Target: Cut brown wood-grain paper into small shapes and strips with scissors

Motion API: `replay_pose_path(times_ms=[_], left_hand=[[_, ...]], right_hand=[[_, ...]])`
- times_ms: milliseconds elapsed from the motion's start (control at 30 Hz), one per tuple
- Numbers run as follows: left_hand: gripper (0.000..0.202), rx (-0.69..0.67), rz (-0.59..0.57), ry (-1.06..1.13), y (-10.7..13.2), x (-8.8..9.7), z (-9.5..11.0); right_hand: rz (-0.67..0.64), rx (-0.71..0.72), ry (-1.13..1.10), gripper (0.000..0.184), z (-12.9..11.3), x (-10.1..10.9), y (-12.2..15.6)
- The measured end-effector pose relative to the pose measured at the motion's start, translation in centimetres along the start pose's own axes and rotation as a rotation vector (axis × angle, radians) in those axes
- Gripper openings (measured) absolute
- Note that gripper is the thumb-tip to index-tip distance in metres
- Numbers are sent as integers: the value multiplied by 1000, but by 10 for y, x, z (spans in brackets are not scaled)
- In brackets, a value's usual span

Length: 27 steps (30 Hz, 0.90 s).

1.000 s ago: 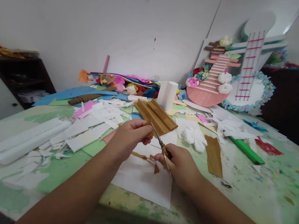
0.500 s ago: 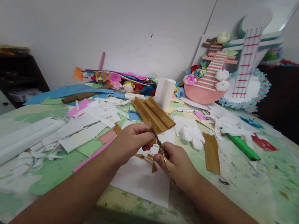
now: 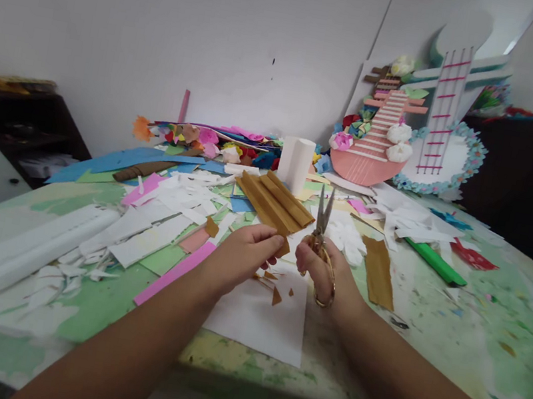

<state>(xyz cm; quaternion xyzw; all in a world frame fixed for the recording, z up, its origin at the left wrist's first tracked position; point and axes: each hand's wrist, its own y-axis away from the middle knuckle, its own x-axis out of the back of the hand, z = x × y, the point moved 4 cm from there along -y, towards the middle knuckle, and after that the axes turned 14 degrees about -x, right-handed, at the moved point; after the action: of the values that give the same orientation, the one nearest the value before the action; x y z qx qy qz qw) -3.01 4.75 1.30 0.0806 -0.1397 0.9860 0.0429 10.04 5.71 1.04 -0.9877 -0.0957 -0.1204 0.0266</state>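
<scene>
My left hand [image 3: 249, 251] pinches a small piece of brown crepe paper [image 3: 284, 248] between thumb and fingers. To its right, my right hand [image 3: 329, 270] is closed round the gold handles of a pair of scissors [image 3: 323, 218]. The blades point away from me, slightly parted, and are apart from the piece. Below both hands lies a white sheet [image 3: 259, 326] with several small brown scraps [image 3: 277, 296] on it. Just beyond my left hand are folded strips of brown crepe paper [image 3: 273, 204]. Another brown strip [image 3: 379, 271] lies right of my right hand.
White paper scraps [image 3: 180, 199] and a long white case-like object [image 3: 36, 247] cover the left side. A white roll [image 3: 295, 163] stands at the back, near a pink paper guitar [image 3: 370, 165]. A white paper flower [image 3: 346, 236] and a green roll [image 3: 436, 261] lie to the right.
The scissors have come away from the brown piece, moving right, and their blades now point up and forward. A small new scrap lies on the white sheet. My left hand still holds its piece.
</scene>
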Motion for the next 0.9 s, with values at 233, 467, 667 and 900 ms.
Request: replay_pose_path(times_ms=[233,467,667,900], left_hand=[[22,-129,-95,-264,2,-7,3],[26,-145,-152,-289,4,-7,9],[40,-182,-126,-461,5,-3,7],[17,-326,-15,-463,0,3,16]], right_hand=[[-28,-37,-113,15,3,-4,-5],[-84,-68,-144,17,6,-6,-5],[-123,-46,-147,17,2,-6,-6],[-285,-75,-197,9,9,-3,-8]])
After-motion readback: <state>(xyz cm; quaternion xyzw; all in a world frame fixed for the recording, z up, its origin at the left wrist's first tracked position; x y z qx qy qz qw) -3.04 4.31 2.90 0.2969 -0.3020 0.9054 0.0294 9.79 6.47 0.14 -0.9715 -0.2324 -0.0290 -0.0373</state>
